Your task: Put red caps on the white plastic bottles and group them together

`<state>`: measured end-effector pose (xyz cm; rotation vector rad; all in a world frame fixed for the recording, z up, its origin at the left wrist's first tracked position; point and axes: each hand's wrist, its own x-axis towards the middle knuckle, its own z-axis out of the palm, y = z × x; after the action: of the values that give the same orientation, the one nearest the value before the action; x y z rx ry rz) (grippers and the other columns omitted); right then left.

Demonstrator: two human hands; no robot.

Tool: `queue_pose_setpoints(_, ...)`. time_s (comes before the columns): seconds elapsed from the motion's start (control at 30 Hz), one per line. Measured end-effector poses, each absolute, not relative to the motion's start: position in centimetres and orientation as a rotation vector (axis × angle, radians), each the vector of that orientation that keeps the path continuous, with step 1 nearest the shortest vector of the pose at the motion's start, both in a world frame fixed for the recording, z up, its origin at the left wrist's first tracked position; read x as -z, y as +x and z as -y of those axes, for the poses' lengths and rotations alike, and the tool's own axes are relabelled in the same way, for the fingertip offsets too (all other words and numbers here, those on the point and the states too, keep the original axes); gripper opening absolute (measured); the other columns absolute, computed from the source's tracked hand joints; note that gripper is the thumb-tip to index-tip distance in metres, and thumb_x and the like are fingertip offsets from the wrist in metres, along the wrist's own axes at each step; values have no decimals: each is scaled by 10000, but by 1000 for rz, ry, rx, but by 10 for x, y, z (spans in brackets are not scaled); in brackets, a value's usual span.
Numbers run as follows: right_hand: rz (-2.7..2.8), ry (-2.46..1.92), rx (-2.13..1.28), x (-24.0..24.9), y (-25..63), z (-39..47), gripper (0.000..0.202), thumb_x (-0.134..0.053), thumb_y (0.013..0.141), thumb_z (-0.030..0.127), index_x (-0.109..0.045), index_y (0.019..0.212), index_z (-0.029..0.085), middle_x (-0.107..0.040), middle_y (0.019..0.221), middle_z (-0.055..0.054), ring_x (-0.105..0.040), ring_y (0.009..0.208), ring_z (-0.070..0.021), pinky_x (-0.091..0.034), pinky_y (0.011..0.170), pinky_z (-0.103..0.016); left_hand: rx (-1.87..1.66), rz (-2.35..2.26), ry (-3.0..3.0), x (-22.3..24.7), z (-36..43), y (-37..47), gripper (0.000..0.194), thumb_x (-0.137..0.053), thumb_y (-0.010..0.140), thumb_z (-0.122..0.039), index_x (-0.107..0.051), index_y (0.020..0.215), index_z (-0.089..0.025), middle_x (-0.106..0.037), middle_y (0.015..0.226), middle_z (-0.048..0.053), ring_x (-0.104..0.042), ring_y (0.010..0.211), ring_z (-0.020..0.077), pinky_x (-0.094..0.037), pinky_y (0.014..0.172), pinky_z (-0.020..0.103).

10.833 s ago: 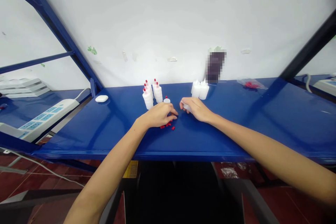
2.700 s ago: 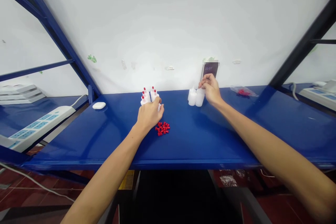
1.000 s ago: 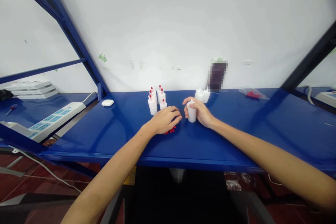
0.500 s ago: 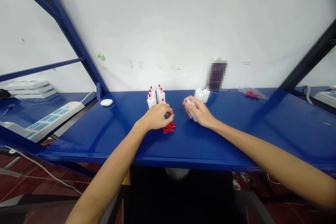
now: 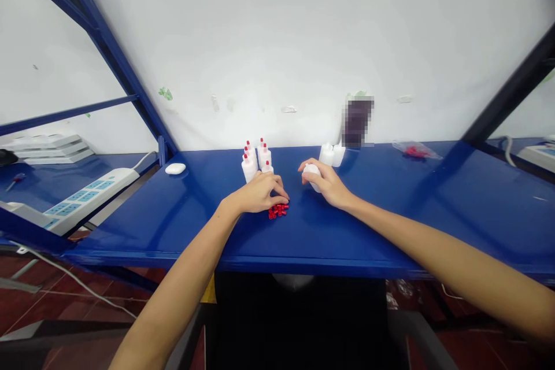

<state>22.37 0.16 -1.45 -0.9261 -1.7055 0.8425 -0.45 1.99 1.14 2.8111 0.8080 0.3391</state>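
My left hand (image 5: 264,192) is over the back edge of a small pile of red caps (image 5: 277,211), thumb and fingertips pinched together at its right side. Whether a cap is between them is too small to tell. Just behind that hand stand several white bottles with red tips (image 5: 250,169). To the right, my right hand (image 5: 323,181) is wrapped round a white bottle (image 5: 311,176), which is tilted. Behind it stand a few white bottles without red tips (image 5: 326,155).
On the blue table (image 5: 347,243), a white rounded object (image 5: 175,169) lies at the left and a clear bag with red pieces (image 5: 416,151) at the back right. A dark pixelated patch (image 5: 357,121) is by the wall. Power strips (image 5: 87,196) lie left, beyond the blue frame.
The bottle in my right hand has turned, so that a rounder white side faces me. My left fingers have stretched slightly and come down at the caps. The view has shifted a little.
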Motion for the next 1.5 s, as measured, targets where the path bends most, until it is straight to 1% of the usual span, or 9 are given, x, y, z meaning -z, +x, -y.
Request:
queue_pose_setpoints(0.1, 1721, -908, -903, 16, 224, -3, 238, -580, 858, 416, -564, 952, 198, -591, 704, 18, -563, 634, -152, -452, 644, -290, -345, -813, 2813, -10, -19, -3, 189, -620, 935, -336, -790, 940, -255, -678, 968, 41, -603, 926, 197, -394, 887, 363)
queue_pose_setpoints(0.2, 1738, -912, -924, 18, 226, -4, 329, -563, 891, 422, -513, 1142, 215, -583, 710, 38, -548, 563, -144, -445, 580, -282, -363, -810, 2809, -8, -18, -1, 187, -623, 930, -345, -778, 902, -243, -678, 1002, 46, -591, 959, 206, -395, 917, 370)
queue_pose_setpoints(0.33, 1899, -962, -702, 18, 230, -4, 366, -499, 957, 430, -476, 1267, 237, -583, 762, 33, -519, 553, -136, -425, 588, -282, -434, -829, 2839, -5, -16, 3, 186, -596, 947, -333, -738, 930, -214, -700, 968, 49, -584, 977, 216, -399, 953, 387)
queue_pose_setpoints(0.53, 2145, -1087, -390, 10, 227, 0, 259, -487, 967, 426, -569, 1115, 230, -654, 851, -20, -603, 749, -204, -414, 714, -317, -717, -884, 2826, -6, -17, 7, 178, -542, 960, -267, -702, 958, -190, -745, 906, 35, -653, 864, 187, -462, 874, 356)
queue_pose_setpoints(0.77, 2237, -1201, -293, 7, 221, 5, 217, -499, 944, 405, -573, 1067, 243, -646, 757, -6, -568, 641, -187, -338, 605, -281, -1269, -952, 2704, -5, -13, 13, 114, -606, 885, -217, -718, 883, -194, -769, 859, 19, -686, 773, 161, -512, 831, 337)
queue_pose_setpoints(0.97, 2212, -1213, -377, 5, 224, 4, 190, -521, 918, 392, -585, 985, 226, -620, 736, -4, -547, 633, -174, -348, 617, -289, -1286, -699, 2698, -4, -14, 14, 163, -583, 954, -246, -727, 985, -177, -728, 922, 57, -671, 822, 143, -542, 769, 291)
queue_pose_setpoints(1.13, 2251, -1091, -354, 6, 229, 0, 200, -567, 882, 394, -593, 857, 198, -618, 897, -50, -558, 753, -182, -388, 676, -302, -1259, -626, 2714, 0, -11, 17, 170, -585, 960, -218, -733, 1017, -156, -709, 944, 78, -657, 836, 144, -542, 756, 286)
queue_pose_setpoints(1.37, 2214, -1018, -786, 2, 234, -1, 376, -427, 923, 447, -519, 654, 200, -539, 604, 2, -486, 581, -147, -331, 582, -286, -1384, -636, 2547, 4, -2, 27, 208, -638, 919, -208, -682, 1118, -171, -746, 897, 42, -685, 804, 133, -546, 750, 272)
queue_pose_setpoints(1.5, 2168, -1137, -841, -2, 229, -1, 554, -390, 923, 592, -432, 531, 204, -479, 502, 9, -434, 499, -126, -284, 547, -287, -1442, -663, 2474, 6, 0, 32, 226, -627, 885, -163, -692, 1101, -170, -760, 947, 49, -692, 808, 134, -552, 741, 263)
